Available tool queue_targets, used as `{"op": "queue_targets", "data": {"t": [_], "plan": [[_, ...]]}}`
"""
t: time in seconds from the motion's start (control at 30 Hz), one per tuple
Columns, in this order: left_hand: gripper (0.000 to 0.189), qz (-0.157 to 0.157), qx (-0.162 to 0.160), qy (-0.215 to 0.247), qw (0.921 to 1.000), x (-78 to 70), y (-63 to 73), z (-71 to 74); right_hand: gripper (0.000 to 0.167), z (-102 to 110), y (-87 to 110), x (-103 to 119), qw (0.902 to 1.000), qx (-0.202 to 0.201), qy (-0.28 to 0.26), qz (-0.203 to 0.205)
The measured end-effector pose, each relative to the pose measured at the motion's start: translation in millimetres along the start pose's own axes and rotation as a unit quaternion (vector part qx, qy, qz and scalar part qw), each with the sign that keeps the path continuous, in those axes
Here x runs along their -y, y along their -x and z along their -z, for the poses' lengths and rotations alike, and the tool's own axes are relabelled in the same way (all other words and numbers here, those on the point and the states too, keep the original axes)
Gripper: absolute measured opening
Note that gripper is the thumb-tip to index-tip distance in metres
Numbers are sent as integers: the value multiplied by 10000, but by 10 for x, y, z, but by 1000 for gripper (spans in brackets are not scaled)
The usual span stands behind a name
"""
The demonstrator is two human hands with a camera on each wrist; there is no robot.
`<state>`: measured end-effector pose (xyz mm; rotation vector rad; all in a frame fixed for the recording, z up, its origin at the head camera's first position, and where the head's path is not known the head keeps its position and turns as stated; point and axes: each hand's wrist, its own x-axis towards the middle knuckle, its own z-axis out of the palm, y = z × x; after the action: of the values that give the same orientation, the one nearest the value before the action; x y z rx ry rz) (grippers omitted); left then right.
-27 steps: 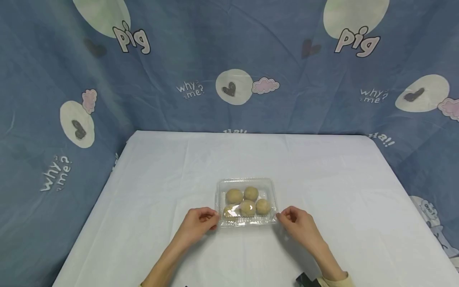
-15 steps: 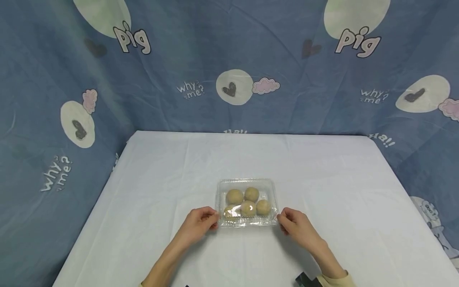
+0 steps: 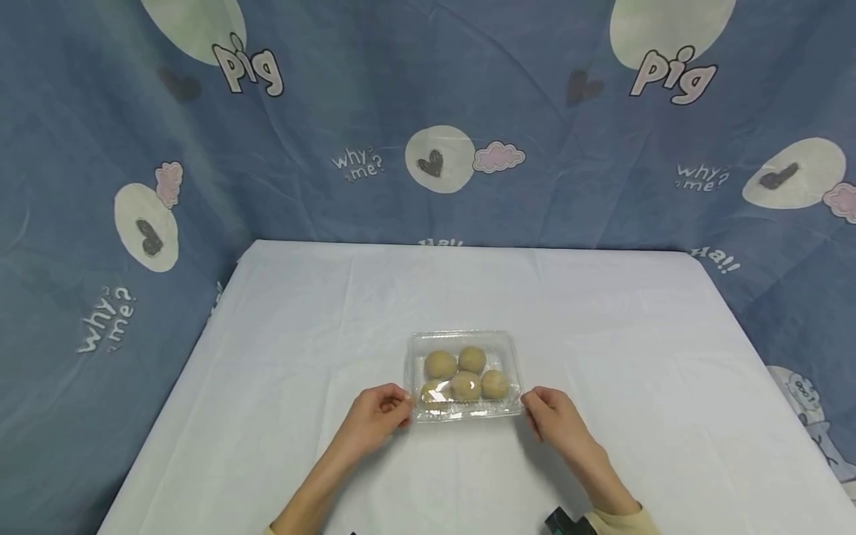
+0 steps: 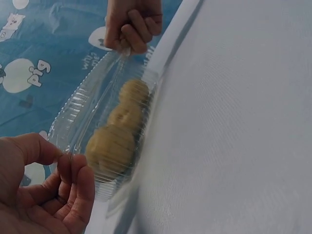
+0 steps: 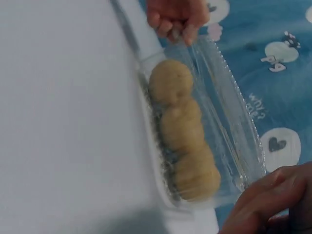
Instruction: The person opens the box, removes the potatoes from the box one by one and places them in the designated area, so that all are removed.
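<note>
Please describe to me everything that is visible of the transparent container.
The container is a rectangular box of clear, shiny, plastic-looking material with ribbed edges. Inside are five round, tan balls: two in the far row, three in the near one. It is over the white tabletop, long side facing the person. The left hand and right hand pinch its near corners. Whether it rests there or is lifted is unclear.

Past the clear box [image 3: 464, 413], the white table [image 3: 602, 319] lies open up to its far edge, and broad free strips run along its left and right edges. The left hand [image 3: 383, 412] and right hand [image 3: 553, 422] pinch the box's near corners, blocking those; between the forearms, a gap leads to the box's front. Blue curtain [image 3: 374, 89] walls off the far, left and right edges.
</note>
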<state>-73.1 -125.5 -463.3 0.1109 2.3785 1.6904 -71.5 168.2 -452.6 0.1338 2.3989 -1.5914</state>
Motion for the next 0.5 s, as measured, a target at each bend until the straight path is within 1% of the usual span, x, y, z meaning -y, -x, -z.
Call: {"op": "queue_targets", "data": {"t": [0.07,0.13,0.23,0.37,0.5], "plan": [[11,-12,-40,-85,10000,-3,2,-7,28,-5,14,19,9990,-139,415,32],[11,-5,-82,-103,9999,-8,3,-9,27,-7,28,27,9967,-191,784,94],[11,23,-96,-86,9999,-19,-4,-9,25,-10,44,35,9922,-260,1202,201],[13,-35,-15,-56,10000,-35,-2,2,24,-6,72,46,9878,-415,1486,214],[16,-98,115,21,9999,-57,1,13,24,3,108,65,9865,-604,1509,207]]}}
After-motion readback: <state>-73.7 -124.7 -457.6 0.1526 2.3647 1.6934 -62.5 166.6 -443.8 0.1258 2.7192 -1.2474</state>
